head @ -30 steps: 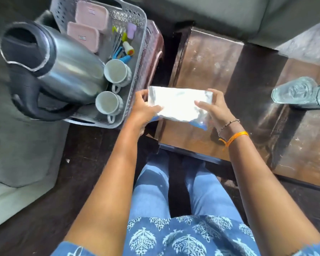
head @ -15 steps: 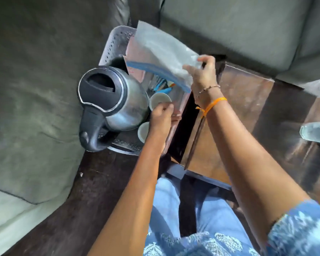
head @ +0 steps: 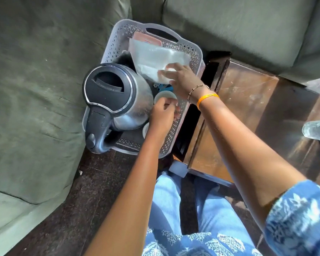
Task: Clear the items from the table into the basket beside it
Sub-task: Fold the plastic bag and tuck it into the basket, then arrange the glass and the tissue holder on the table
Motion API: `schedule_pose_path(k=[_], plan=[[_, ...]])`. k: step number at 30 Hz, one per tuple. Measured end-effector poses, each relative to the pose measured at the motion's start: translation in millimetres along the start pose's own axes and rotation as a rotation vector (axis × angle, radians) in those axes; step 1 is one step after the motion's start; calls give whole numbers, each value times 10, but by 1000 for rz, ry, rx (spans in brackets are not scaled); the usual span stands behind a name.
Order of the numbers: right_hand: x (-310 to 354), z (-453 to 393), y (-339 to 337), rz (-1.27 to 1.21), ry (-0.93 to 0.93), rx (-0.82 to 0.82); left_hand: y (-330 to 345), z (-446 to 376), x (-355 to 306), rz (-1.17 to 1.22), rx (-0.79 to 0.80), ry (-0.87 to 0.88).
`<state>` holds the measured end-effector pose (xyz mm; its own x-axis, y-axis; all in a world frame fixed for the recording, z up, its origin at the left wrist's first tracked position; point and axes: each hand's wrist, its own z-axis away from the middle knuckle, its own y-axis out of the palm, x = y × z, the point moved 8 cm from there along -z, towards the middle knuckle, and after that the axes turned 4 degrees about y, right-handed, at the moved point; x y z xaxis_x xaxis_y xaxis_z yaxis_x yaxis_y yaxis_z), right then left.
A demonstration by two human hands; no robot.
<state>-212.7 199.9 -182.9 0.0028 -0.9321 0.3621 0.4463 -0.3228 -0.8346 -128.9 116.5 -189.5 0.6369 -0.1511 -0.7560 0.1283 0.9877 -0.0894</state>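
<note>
Both hands work over the basket (head: 192,52): the right hand (head: 183,78) lies with spread fingers on the white packet (head: 155,60), already inside; the left hand (head: 163,115) pinches something unclear beside the kettle (head: 116,97). A glass (head: 318,130) remains on the worktop (head: 248,100), far from the basket, nearer the right hand.

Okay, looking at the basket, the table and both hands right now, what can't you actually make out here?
All in the head view:
- Second cup: mostly hidden behind the left hand and kettle.
- Pink box: covered by the plastic bag; only its far edge shows.
- Small blue items in the basket: too hidden by the right hand to identify.
- Clear bottle on the table: cut off by the right edge.
- Left hand's fingers: whether they hold anything is unclear.
</note>
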Motion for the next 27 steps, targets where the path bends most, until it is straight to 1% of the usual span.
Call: schedule_pose_path(k=[2,6,8,11,15,17,22,27], plan=[[-37,85,-82,-137,3,-52,32,-10,-11,-9,-6,15],[-372,540,-309,-500,119,-326,169,41,-15,-14,-26,57],[-622,835,-278,-611,197,-400,305,120,-35,-21,-30,84],[-1015,1293,-141,-780,307,-416,637,286,2,-43,5,86],[-1586,1900,101,-784,482,-407,1173,522,176,-119,41,99],[-1835,2162,209,-822,534,-412,1426,608,269,-152,48,92],[-2830,3156,333,-895,660,-453,2576,1051,580,-213,150,43],[-3931,3964,432,-1021,846,-517,3640,1340,730,-266,270,18]])
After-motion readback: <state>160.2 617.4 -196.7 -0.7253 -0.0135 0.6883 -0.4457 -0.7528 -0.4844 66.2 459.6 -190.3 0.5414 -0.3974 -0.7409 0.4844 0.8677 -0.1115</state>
